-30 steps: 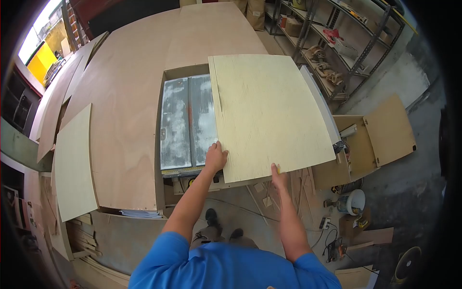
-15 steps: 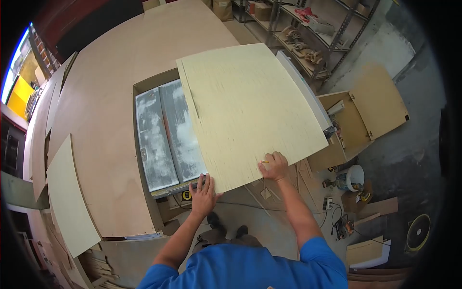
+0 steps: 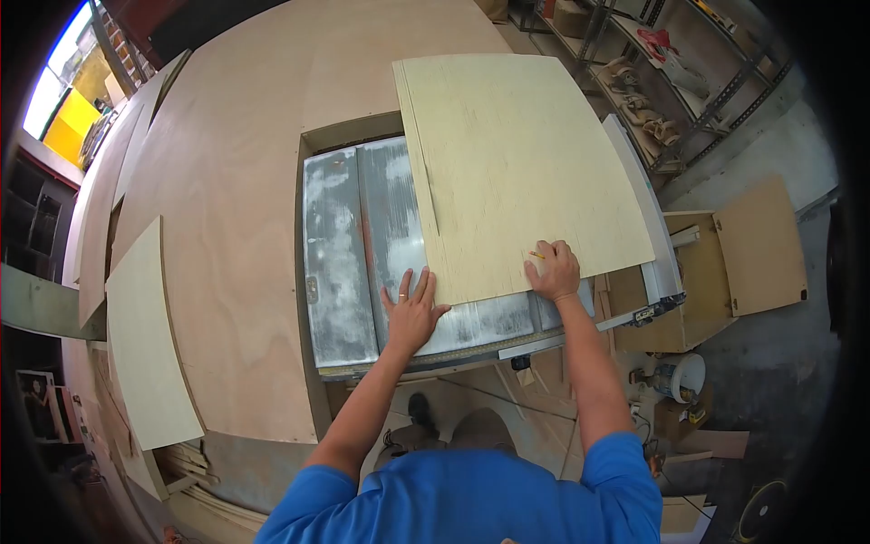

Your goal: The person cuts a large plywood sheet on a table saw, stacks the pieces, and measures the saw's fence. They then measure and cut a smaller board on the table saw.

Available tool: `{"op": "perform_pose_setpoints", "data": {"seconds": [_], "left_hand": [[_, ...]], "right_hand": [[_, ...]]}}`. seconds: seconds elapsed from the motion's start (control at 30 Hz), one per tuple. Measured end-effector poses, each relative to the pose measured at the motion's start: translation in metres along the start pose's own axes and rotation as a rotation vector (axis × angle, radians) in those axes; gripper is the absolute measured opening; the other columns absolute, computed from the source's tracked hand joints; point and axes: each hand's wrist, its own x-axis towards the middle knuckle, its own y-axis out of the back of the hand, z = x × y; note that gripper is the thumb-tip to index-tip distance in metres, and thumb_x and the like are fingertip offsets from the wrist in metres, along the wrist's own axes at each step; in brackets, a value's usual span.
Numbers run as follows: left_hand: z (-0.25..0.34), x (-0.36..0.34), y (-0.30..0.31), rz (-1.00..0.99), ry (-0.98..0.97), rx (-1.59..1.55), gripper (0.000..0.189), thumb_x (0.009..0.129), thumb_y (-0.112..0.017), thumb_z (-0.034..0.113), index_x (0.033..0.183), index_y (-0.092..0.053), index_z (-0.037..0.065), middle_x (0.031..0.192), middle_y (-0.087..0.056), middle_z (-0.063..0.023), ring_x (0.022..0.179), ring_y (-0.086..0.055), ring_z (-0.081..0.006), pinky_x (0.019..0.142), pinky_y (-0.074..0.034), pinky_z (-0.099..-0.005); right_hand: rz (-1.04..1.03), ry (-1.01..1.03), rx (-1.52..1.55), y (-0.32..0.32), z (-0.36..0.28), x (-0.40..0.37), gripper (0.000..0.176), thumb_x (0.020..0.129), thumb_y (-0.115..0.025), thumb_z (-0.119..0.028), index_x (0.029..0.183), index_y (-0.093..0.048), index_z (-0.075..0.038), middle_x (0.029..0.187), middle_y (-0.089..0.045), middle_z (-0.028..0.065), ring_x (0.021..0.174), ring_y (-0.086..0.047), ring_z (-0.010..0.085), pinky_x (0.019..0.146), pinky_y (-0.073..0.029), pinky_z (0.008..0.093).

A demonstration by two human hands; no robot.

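A pale thin plywood sheet (image 3: 521, 172) lies over a grey, white-smeared surface (image 3: 340, 240), which shows at the left and along the sheet's near edge. Fingers spread, my left hand (image 3: 412, 313) rests flat on that surface at the sheet's near left corner, its thumb by the corner. My right hand (image 3: 555, 270) presses on the sheet's near edge with curled fingers. A small yellow pencil (image 3: 537, 255) pokes out from between those fingers. Below the sheet's near side runs a metal rail (image 3: 562, 337).
Around the grey surface spreads a large wooden panel (image 3: 240, 218), with another pale plywood piece (image 3: 149, 344) on its left part. An open wooden cabinet (image 3: 698, 299) and a white bucket (image 3: 689, 374) stand at right. Metal shelving (image 3: 671, 82) holds items behind.
The plywood sheet has slid away from me with both hands following. A strip of grey surface and the metal rail now show along its near side. The camera view has shifted too.
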Motion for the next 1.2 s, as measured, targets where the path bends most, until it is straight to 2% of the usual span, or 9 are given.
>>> {"op": "perform_pose_setpoints", "data": {"seconds": [0.23, 0.43, 0.7, 0.8, 0.83, 0.9, 0.97, 1.03, 1.2], "left_hand": [[0.007, 0.007, -0.011, 0.262, 0.224, -0.175, 0.092, 0.085, -0.065, 0.059, 0.148, -0.034, -0.001, 0.154, -0.034, -0.0194, 0.14, -0.033, -0.0369, 0.106, -0.023, -0.0665], [0.025, -0.044, -0.007, 0.18, 0.25, -0.089, 0.093, 0.084, -0.068, 0.058, 0.147, -0.034, -0.001, 0.151, -0.036, -0.0222, 0.137, -0.035, -0.04, 0.107, -0.024, -0.063], [0.101, -0.066, -0.001, 0.23, 0.228, -0.208, 0.077, 0.085, -0.074, 0.042, 0.142, -0.044, 0.0, 0.127, -0.05, -0.0226, 0.111, -0.05, -0.0396, 0.095, -0.042, -0.0478], [0.125, -0.078, 0.001, 0.196, 0.262, -0.318, 0.061, 0.088, -0.072, 0.036, 0.135, -0.054, 0.002, 0.121, -0.054, -0.0236, 0.106, -0.053, -0.0396, 0.092, -0.046, -0.0467], [0.129, -0.07, 0.004, 0.194, 0.238, -0.357, 0.061, 0.088, -0.072, 0.036, 0.135, -0.054, 0.002, 0.121, -0.054, -0.0235, 0.106, -0.053, -0.0394, 0.092, -0.046, -0.0462], [0.145, -0.07, 0.008, 0.163, 0.202, -0.447, 0.06, 0.089, -0.071, 0.035, 0.135, -0.053, 0.002, 0.12, -0.056, -0.0231, 0.106, -0.054, -0.0392, 0.093, -0.047, -0.0453], [0.157, -0.052, 0.007, 0.123, 0.156, -0.516, 0.056, 0.092, -0.068, 0.035, 0.134, -0.054, 0.001, 0.119, -0.057, -0.0222, 0.109, -0.055, -0.0382, 0.094, -0.047, -0.0439], [0.165, -0.024, -0.001, 0.086, 0.112, -0.608, 0.056, 0.093, -0.067, 0.036, 0.134, -0.054, 0.001, 0.118, -0.058, -0.0224, 0.11, -0.055, -0.0389, 0.095, -0.047, -0.044], [0.176, 0.061, -0.005, 0.052, 0.529, -2.007, 0.059, 0.096, -0.063, 0.042, 0.14, -0.047, 0.007, 0.131, -0.058, -0.0141, 0.124, -0.054, -0.0275, 0.105, -0.044, -0.0412]], "right_hand": [[0.025, 0.005, 0.022, -0.029, 0.015, 0.046, 0.041, 0.076, -0.071, -0.039, 0.104, -0.063, -0.01, 0.093, -0.054, 0.0104, 0.086, -0.058, 0.0286, 0.074, -0.049, 0.0418], [-0.02, -0.02, 0.047, -0.051, 0.027, 0.087, 0.043, 0.078, -0.07, -0.042, 0.107, -0.064, -0.011, 0.097, -0.054, 0.0096, 0.092, -0.057, 0.0277, 0.077, -0.047, 0.0416], [0.042, -0.074, 0.157, -0.054, 0.036, 0.125, 0.045, 0.08, -0.071, -0.052, 0.092, -0.065, -0.009, 0.094, -0.059, 0.0115, 0.084, -0.062, 0.0324, 0.071, -0.05, 0.0442], [0.152, -0.573, 0.187, -0.049, 0.094, 0.072, 0.046, 0.084, -0.073, -0.046, 0.073, -0.062, -0.003, 0.068, -0.062, 0.0133, 0.06, -0.061, 0.0282, 0.056, -0.048, 0.0414], [0.267, -0.865, 0.454, -0.057, 0.122, 0.063, 0.047, 0.085, -0.073, -0.047, 0.069, -0.062, -0.004, 0.07, -0.066, 0.0127, 0.057, -0.058, 0.0228, 0.053, -0.044, 0.0385], [0.154, -1.503, 1.369, -0.037, 0.164, 0.068, 0.046, 0.084, -0.076, -0.045, 0.101, -0.06, -0.005, 0.087, -0.067, 0.0075, 0.045, -0.038, 0.0113, 0.04, -0.032, 0.0282], [0.199, -1.429, 1.853, -0.046, 0.179, 0.093, 0.046, 0.085, -0.076, -0.04, 0.114, -0.055, -0.01, 0.08, -0.059, 0.0025, 0.043, -0.029, 0.0067, 0.039, -0.023, 0.0242], [0.216, -1.465, 1.706, -0.05, 0.183, 0.101, 0.038, 0.085, -0.075, -0.037, 0.108, -0.057, -0.013, 0.074, -0.051, -0.0003, 0.043, -0.029, 0.0066, 0.038, -0.023, 0.0245], [0.266, -1.155, 1.721, 0.065, 0.138, 0.05, 0.023, 0.087, -0.073, -0.033, 0.095, -0.057, -0.017, 0.069, -0.047, -0.0043, 0.041, -0.029, 0.0068, 0.037, -0.022, 0.024]]}}
